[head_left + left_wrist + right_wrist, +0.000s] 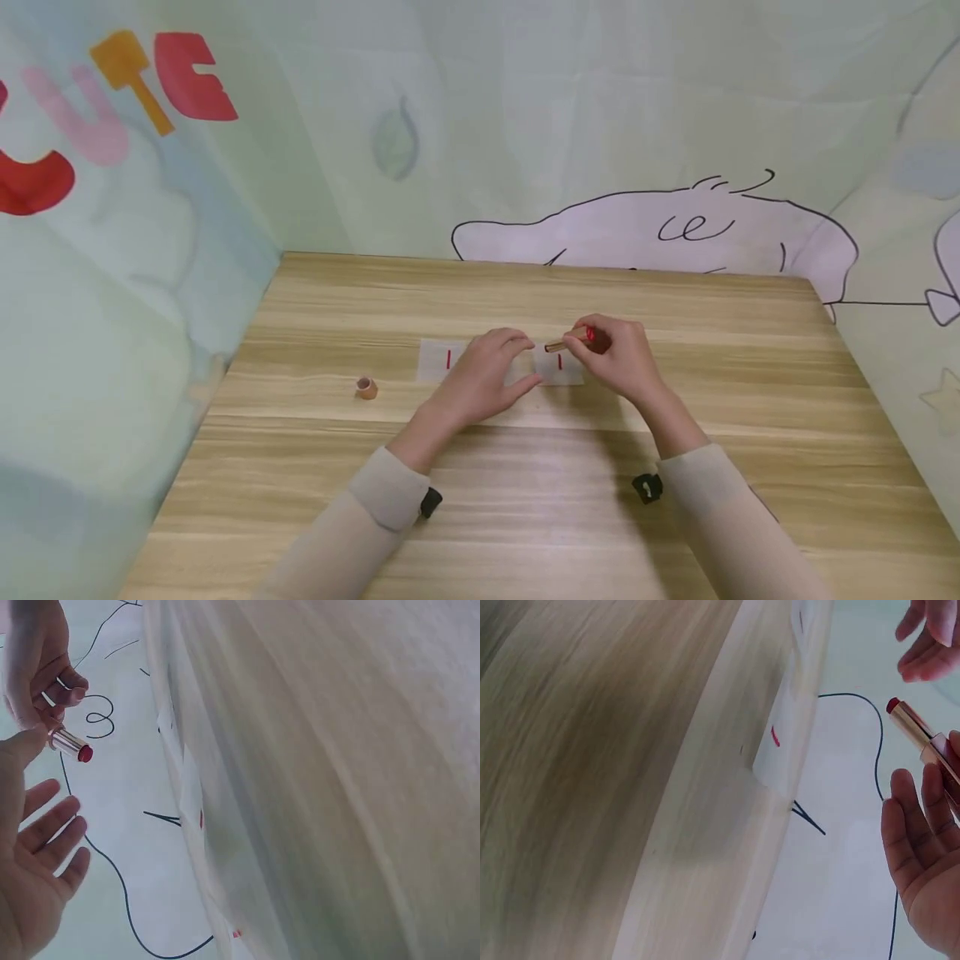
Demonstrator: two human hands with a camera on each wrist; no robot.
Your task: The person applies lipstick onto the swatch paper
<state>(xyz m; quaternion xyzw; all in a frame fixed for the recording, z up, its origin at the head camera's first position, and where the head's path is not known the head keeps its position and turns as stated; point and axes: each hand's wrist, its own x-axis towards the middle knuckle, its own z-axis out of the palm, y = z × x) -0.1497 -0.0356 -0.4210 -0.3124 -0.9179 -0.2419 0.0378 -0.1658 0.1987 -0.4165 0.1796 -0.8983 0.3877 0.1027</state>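
Note:
My right hand (622, 354) pinches an uncapped lipstick (557, 346) between thumb and fingers. Its red tip (893, 706) points left, toward my other hand. Below the lipstick lies a white paper (572, 377) bearing a short red stroke (559, 362). My left hand (483, 375) hovers low beside it, fingers loosely spread and holding nothing. It partly covers a second white paper (429, 364), also marked with one red stroke (448, 359). In the left wrist view, the lipstick's shiny metallic barrel (67, 742) shows just past the left thumb.
A small copper-coloured lipstick cap (367, 388) stands on the wooden table (300, 467), left of the papers. Behind the table hangs a pale backdrop (525, 125) printed with cartoon drawings. Black wrist devices (647, 487) show at both sleeves.

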